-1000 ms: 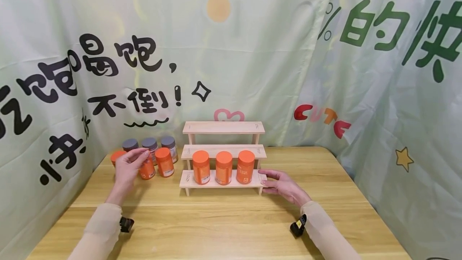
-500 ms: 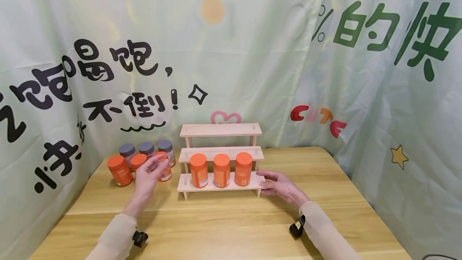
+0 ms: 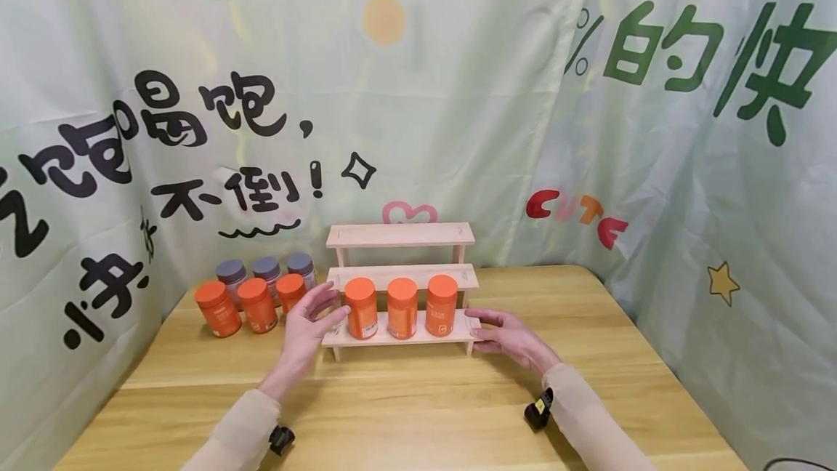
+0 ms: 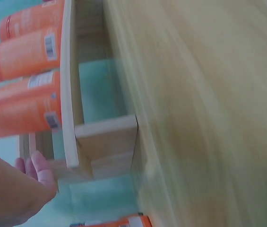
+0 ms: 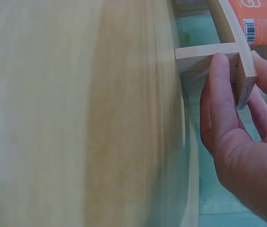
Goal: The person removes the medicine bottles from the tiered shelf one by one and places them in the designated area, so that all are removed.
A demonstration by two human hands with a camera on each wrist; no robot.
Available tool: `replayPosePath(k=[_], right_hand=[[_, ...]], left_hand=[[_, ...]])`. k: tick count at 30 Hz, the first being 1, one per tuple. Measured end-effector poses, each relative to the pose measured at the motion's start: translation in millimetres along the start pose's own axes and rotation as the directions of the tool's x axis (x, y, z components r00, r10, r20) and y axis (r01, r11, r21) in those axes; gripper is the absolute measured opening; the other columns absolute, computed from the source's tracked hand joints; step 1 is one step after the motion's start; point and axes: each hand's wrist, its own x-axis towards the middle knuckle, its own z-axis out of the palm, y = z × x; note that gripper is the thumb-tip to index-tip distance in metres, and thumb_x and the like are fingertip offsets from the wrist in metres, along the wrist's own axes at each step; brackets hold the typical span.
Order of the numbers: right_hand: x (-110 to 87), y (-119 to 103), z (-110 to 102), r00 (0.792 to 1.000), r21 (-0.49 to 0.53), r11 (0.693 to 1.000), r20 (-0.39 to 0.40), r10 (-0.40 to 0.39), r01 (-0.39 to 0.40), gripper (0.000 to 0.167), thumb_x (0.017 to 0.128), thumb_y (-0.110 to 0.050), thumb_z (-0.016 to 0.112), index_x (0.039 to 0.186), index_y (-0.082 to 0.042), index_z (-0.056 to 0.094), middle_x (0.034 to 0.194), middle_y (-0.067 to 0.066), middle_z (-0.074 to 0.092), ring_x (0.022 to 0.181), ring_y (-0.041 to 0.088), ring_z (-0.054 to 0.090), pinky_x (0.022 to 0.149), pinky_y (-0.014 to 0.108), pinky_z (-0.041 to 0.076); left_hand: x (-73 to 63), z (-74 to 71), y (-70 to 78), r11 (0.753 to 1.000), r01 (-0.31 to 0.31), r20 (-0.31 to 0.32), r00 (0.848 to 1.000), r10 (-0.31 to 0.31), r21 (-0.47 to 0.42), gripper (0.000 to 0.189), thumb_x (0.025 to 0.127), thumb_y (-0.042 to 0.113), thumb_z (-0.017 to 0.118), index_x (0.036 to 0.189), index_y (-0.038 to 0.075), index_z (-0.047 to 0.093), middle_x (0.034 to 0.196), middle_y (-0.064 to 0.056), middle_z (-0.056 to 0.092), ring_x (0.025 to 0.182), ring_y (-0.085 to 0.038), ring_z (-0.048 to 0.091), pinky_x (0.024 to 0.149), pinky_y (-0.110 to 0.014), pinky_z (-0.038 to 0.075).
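A three-step wooden display rack (image 3: 400, 235) stands at mid-table. Its lowest step bears three orange screw-lid jars: left (image 3: 361, 309), middle (image 3: 402, 308) and right (image 3: 441, 305). My left hand (image 3: 306, 333) is at the rack's left end, thumb and fingers apart beside the left jar, holding nothing. In the left wrist view, its fingertips (image 4: 39, 163) show behind the end of the lowest step. My right hand (image 3: 513, 341) grips the right end of that step. The right wrist view shows fingers (image 5: 220, 90) on both sides of the board (image 5: 247, 78).
Three more orange jars (image 3: 219, 311) stand on the table (image 3: 418, 405) left of the rack. Behind them is a row of three grey-lidded jars (image 3: 266, 267). A printed cloth curtain (image 3: 451, 107) hangs close behind the rack and along the sides.
My left hand has moved right, from over the orange jars on the left to the rack's left end. My right hand keeps its hold on the step.
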Motion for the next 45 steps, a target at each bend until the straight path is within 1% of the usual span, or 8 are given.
replayPosePath(k=[5, 8, 16, 25, 29, 35, 41, 45], right_hand=[[1.3, -1, -1, 1.000, 0.006, 1.000, -0.010, -0.008, 0.009, 0.055, 0.095, -0.007, 0.062, 0.145, 0.002, 0.042, 0.132, 0.014, 0.056, 0.098, 0.018, 0.067, 0.088, 0.036, 0.057], [1.7, -1, -2, 1.000, 0.006, 1.000, -0.006, -0.003, 0.003, 0.055, 0.095, -0.007, 0.062, 0.145, 0.002, 0.042, 0.132, 0.014, 0.056, 0.098, 0.018, 0.067, 0.088, 0.037, 0.057], [0.3, 2, -1, 1.000, -0.001, 1.000, 0.000, 0.000, 0.000, 0.055, 0.095, -0.007, 0.062, 0.146, 0.002, 0.042, 0.135, 0.015, 0.055, 0.099, 0.017, 0.067, 0.090, 0.039, 0.056], [0.5, 0, -1, 1.000, -0.012, 1.000, -0.001, -0.004, 0.004, 0.055, 0.096, -0.007, 0.062, 0.146, 0.002, 0.041, 0.138, 0.018, 0.051, 0.101, 0.018, 0.066, 0.090, 0.039, 0.057], [0.4, 1, -1, 1.000, -0.015, 1.000, 0.000, -0.007, 0.007, 0.054, 0.096, -0.007, 0.061, 0.146, 0.002, 0.041, 0.140, 0.019, 0.050, 0.101, 0.018, 0.066, 0.089, 0.038, 0.057], [0.9, 2, -1, 1.000, -0.006, 1.000, 0.009, -0.012, 0.012, 0.054, 0.096, -0.006, 0.060, 0.146, 0.002, 0.041, 0.135, 0.015, 0.054, 0.100, 0.017, 0.067, 0.089, 0.037, 0.057], [1.5, 1, -1, 1.000, -0.008, 1.000, 0.005, -0.014, 0.014, 0.055, 0.096, -0.007, 0.062, 0.146, 0.001, 0.041, 0.133, 0.013, 0.055, 0.100, 0.017, 0.066, 0.088, 0.037, 0.057], [1.7, 2, -1, 1.000, -0.005, 1.000, -0.002, -0.005, 0.005, 0.054, 0.096, -0.007, 0.062, 0.146, 0.001, 0.042, 0.135, 0.014, 0.054, 0.100, 0.017, 0.066, 0.089, 0.037, 0.057]], left_hand=[[0.2, 12.7, -0.4, 0.997, -0.029, 0.050, 0.998, 0.025, 0.071, 0.070, 0.080, 0.010, 0.081, 0.142, 0.014, 0.049, 0.137, -0.012, 0.056, 0.124, -0.023, 0.053, 0.103, -0.034, 0.047], [-0.7, 19.2, -0.4, 0.993, -0.055, 0.066, 0.997, 0.049, 0.106, 0.074, 0.079, 0.012, 0.083, 0.144, 0.016, 0.047, 0.138, -0.010, 0.057, 0.124, -0.023, 0.053, 0.105, -0.042, 0.045], [-2.8, 27.9, -4.3, 0.990, -0.100, 0.070, 0.993, 0.093, 0.103, 0.076, 0.079, 0.009, 0.082, 0.145, 0.017, 0.045, 0.136, -0.011, 0.058, 0.122, -0.025, 0.054, 0.097, -0.026, 0.048], [-1.4, 30.4, -4.2, 0.986, -0.117, 0.062, 0.992, 0.110, 0.122, 0.072, 0.079, 0.009, 0.082, 0.142, 0.017, 0.048, 0.132, -0.011, 0.060, 0.118, -0.026, 0.057, 0.103, -0.040, 0.047], [-1.0, 28.9, -3.2, 0.988, -0.100, 0.048, 0.994, 0.095, 0.119, 0.073, 0.077, 0.008, 0.083, 0.141, 0.018, 0.049, 0.132, -0.009, 0.061, 0.118, -0.024, 0.058, 0.104, -0.043, 0.047], [-0.9, 21.1, 0.7, 0.986, -0.072, 0.025, 0.997, 0.070, 0.149, 0.078, 0.075, 0.014, 0.085, 0.143, 0.021, 0.048, 0.128, -0.006, 0.062, 0.115, -0.020, 0.058, 0.096, -0.030, 0.051], [-0.5, 11.0, 8.1, 0.986, -0.057, 0.040, 0.998, 0.051, 0.159, 0.079, 0.077, 0.018, 0.085, 0.145, 0.018, 0.046, 0.135, -0.006, 0.059, 0.123, -0.020, 0.055, 0.103, -0.040, 0.047], [0.3, 3.1, 12.9, 0.981, -0.063, 0.039, 0.998, 0.057, 0.184, 0.077, 0.077, 0.019, 0.084, 0.145, 0.017, 0.047, 0.135, -0.006, 0.059, 0.120, -0.019, 0.056, 0.100, -0.034, 0.050]])
